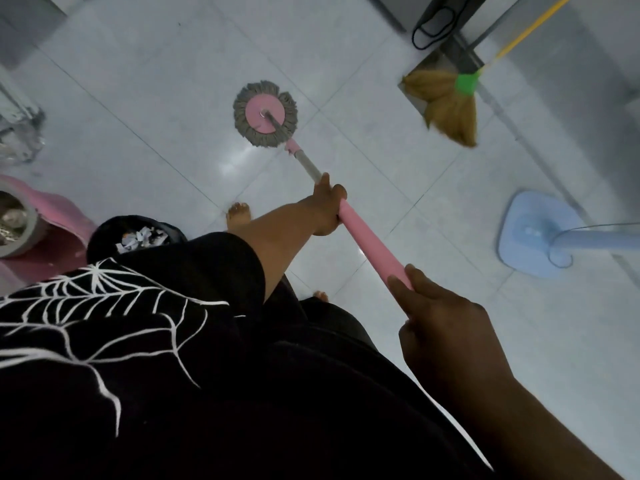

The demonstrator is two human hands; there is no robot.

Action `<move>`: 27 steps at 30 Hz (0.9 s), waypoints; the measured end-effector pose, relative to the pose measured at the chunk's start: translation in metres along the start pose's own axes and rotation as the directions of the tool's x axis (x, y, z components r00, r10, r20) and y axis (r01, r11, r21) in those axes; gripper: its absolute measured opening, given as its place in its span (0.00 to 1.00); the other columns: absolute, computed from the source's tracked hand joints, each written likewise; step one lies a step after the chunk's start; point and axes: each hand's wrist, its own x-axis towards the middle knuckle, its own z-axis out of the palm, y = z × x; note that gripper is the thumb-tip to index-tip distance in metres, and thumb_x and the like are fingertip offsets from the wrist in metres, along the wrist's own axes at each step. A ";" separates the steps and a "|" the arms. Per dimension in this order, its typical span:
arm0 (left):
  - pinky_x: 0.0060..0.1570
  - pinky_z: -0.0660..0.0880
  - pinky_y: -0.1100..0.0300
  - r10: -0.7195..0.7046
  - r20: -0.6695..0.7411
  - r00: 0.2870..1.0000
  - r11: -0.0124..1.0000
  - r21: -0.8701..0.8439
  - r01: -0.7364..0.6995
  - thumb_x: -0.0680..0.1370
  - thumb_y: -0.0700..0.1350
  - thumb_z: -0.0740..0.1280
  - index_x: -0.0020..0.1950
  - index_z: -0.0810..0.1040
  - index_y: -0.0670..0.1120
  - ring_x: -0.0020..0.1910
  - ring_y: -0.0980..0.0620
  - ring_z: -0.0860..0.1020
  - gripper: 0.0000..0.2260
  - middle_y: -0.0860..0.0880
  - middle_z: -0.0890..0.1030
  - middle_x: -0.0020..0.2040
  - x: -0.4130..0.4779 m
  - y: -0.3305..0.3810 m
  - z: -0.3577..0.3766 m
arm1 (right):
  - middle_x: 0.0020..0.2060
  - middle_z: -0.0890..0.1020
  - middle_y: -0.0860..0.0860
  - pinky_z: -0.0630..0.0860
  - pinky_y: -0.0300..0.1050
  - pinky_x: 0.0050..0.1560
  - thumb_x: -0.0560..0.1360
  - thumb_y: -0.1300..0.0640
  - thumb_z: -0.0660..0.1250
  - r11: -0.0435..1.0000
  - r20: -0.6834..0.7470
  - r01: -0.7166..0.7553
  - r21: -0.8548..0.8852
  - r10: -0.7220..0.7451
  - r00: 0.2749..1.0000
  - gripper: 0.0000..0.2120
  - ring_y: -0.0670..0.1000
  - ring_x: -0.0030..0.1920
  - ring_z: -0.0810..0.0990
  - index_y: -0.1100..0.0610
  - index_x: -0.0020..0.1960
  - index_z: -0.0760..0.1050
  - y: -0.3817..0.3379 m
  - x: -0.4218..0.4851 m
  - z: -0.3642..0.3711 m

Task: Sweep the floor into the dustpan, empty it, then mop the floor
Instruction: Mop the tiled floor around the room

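Both hands grip the mop (265, 114): L hand (327, 207) curled round the pole where the pink sleeve meets the grey tube, R hand (446, 327) wrapped on the pink top end, close to the body. Mop head, pink disc w/ grey fringe, sits flat on the tiled floor (156, 98) ahead of the bare feet (238, 214). Broom (446, 98) leans far R, blue stand base (530, 233) nearer R, bin (104, 233) w/ paper scraps and pink bucket (65, 216) at L.

Pale blue stand base (519, 216) (square, rounded corners) sits well apart from a looped black cable (415, 38)
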 end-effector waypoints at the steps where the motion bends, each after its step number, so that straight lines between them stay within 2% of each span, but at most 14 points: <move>1: 0.65 0.67 0.47 0.004 -0.005 1.000 1.000 0.002 -0.004 0.79 0.40 0.61 0.74 0.61 0.42 0.71 0.37 0.65 0.23 0.39 0.50 0.77 0.010 -0.007 -0.019 | 0.50 0.84 0.58 0.75 0.42 0.27 0.54 0.69 0.76 1.000 -0.021 0.005 0.024 -0.004 1.000 0.28 0.55 0.28 0.81 0.60 0.54 0.82 -0.001 0.015 -0.006; 4: 0.68 0.65 0.46 0.016 -0.011 1.000 0.999 0.049 -0.015 0.79 0.41 0.62 0.74 0.62 0.42 0.72 0.37 0.63 0.24 0.40 0.50 0.77 0.040 -0.028 -0.079 | 0.52 0.84 0.58 0.76 0.43 0.27 0.54 0.70 0.75 0.999 -0.085 -0.008 -0.034 0.005 0.996 0.29 0.57 0.28 0.81 0.59 0.55 0.82 -0.028 0.067 -0.032; 7: 0.68 0.64 0.45 0.014 -0.011 1.000 0.997 0.073 -0.013 0.79 0.42 0.62 0.75 0.62 0.43 0.73 0.37 0.62 0.24 0.41 0.51 0.78 0.062 -0.048 -0.132 | 0.52 0.84 0.58 0.76 0.43 0.28 0.55 0.70 0.74 1.000 -0.068 -0.004 0.011 0.005 0.998 0.28 0.57 0.28 0.80 0.59 0.56 0.81 -0.058 0.114 -0.058; 11: 0.66 0.66 0.52 0.008 0.086 0.996 0.998 -0.066 -0.002 0.81 0.45 0.62 0.78 0.52 0.47 0.70 0.43 0.66 0.29 0.47 0.45 0.80 0.089 -0.070 -0.198 | 0.49 0.84 0.59 0.77 0.45 0.27 0.54 0.70 0.75 1.000 -0.130 0.012 0.012 -0.010 0.991 0.27 0.57 0.26 0.80 0.60 0.54 0.82 -0.094 0.166 -0.093; 14: 0.67 0.67 0.51 0.066 0.116 0.991 0.995 0.072 -0.074 0.80 0.45 0.64 0.73 0.60 0.45 0.71 0.40 0.66 0.24 0.44 0.41 0.80 0.108 -0.081 -0.240 | 0.50 0.84 0.60 0.78 0.47 0.27 0.54 0.70 0.75 0.999 -0.136 -0.014 0.046 0.020 0.991 0.27 0.59 0.27 0.81 0.60 0.53 0.83 -0.112 0.202 -0.112; 17: 0.65 0.69 0.52 0.078 0.115 0.990 0.980 0.172 -0.097 0.80 0.46 0.65 0.71 0.62 0.45 0.70 0.39 0.68 0.22 0.43 0.41 0.80 0.127 -0.086 -0.274 | 0.50 0.84 0.61 0.78 0.47 0.28 0.55 0.69 0.75 0.999 -0.137 -0.015 0.044 0.021 0.990 0.26 0.60 0.28 0.81 0.59 0.54 0.83 -0.119 0.234 -0.130; 22: 0.63 0.68 0.52 0.074 0.138 0.988 0.970 0.220 -0.104 0.80 0.47 0.65 0.73 0.60 0.45 0.71 0.38 0.67 0.24 0.41 0.41 0.79 0.161 -0.088 -0.321 | 0.48 0.84 0.61 0.79 0.46 0.28 0.55 0.67 0.78 0.998 -0.153 0.022 0.051 -0.014 0.988 0.24 0.57 0.28 0.83 0.59 0.51 0.84 -0.122 0.281 -0.158; 27: 0.68 0.67 0.50 0.045 0.148 0.988 0.967 0.240 -0.080 0.79 0.46 0.66 0.71 0.62 0.44 0.72 0.38 0.66 0.23 0.42 0.41 0.79 0.197 -0.089 -0.366 | 0.46 0.85 0.60 0.79 0.48 0.27 0.54 0.64 0.80 0.994 -0.094 0.054 0.090 -0.046 0.995 0.25 0.55 0.27 0.83 0.59 0.50 0.84 -0.116 0.333 -0.189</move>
